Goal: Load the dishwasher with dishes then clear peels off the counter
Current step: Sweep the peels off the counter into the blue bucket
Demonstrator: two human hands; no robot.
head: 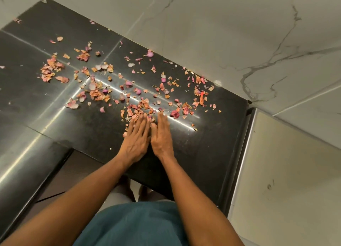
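Two bare hands, the left hand (137,138) and right hand (161,135), lay open and flat, side by side, holding nothing, on the dark counter (203,153). Onion peels (140,107) lay scattered beyond the fingertips. Raking inward with cupped palms would probably gather them best.

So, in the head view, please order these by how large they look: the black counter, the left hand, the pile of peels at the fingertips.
1. Black counter, by far.
2. Left hand.
3. Pile of peels, which looks somewhat smaller than the hand; its loose edge makes this unsure.
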